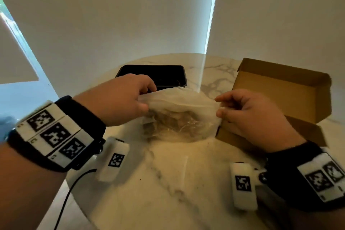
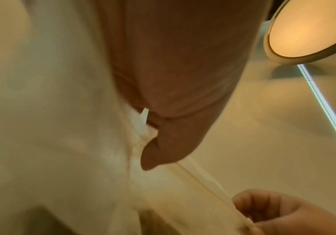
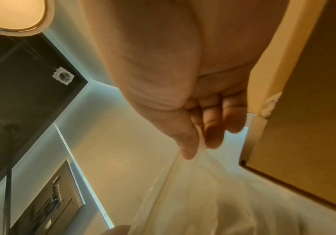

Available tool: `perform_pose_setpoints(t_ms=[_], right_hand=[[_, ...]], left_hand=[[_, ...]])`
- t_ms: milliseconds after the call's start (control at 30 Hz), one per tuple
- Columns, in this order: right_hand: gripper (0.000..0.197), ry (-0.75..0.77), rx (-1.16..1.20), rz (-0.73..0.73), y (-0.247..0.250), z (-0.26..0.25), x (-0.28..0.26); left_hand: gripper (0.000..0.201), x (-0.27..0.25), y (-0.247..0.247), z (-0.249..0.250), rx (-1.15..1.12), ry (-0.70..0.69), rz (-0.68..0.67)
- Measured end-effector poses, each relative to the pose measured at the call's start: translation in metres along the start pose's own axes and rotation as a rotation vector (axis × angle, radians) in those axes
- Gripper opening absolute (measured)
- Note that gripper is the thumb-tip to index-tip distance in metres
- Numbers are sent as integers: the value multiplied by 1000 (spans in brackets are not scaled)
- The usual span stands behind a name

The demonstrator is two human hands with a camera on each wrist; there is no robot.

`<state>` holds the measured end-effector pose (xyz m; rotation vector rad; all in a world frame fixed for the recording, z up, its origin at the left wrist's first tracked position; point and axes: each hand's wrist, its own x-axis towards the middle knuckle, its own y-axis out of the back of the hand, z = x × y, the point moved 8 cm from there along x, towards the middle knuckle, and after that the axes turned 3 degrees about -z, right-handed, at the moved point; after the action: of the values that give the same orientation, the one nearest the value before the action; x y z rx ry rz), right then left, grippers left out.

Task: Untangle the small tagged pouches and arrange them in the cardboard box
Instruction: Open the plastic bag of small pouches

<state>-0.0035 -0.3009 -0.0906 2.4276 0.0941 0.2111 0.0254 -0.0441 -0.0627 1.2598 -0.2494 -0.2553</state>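
A translucent white plastic bag (image 1: pixel 181 104) stands in the middle of the round marble table, with a brownish heap of small pouches (image 1: pixel 168 123) showing through its lower part. My left hand (image 1: pixel 127 97) pinches the bag's top edge (image 2: pixel 143 125) on the left. My right hand (image 1: pixel 240 110) pinches the opposite edge (image 3: pixel 201 146) between thumb and fingers. The bag's mouth is stretched between both hands. An open cardboard box (image 1: pixel 291 87) stands right of the bag, behind my right hand; its brown wall (image 3: pixel 303 111) fills the right of the right wrist view.
A black plastic tray (image 1: pixel 168 74) lies behind the bag at the table's far side. The marble table (image 1: pixel 149 183) has bare surface in front of the bag. A black cable (image 1: pixel 69 192) hangs off the table's near left edge.
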Motion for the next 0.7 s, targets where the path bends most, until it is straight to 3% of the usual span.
perform_pose_setpoints(t_ms=[67,133,300,400,500,700], right_hand=[[25,35,50,44,3,-1,-2],[22,40,117,72,2,2,-2],[8,84,217,172,4,0,-4],[8,120,204,234,5,-4,-6],[8,173,197,231,5,-10,-7],[14,278,189,136,-2,-22,-11]], left_hand=[[20,-9,13,2,31,12,119],[9,-14,18,3,70,26,149],[9,-24,23,7,116,67,227],[20,-33,25,35,1,-52,336],[23,-30,15,77,-105,-188,306],[29,-7,-11,117,17,-239,272]])
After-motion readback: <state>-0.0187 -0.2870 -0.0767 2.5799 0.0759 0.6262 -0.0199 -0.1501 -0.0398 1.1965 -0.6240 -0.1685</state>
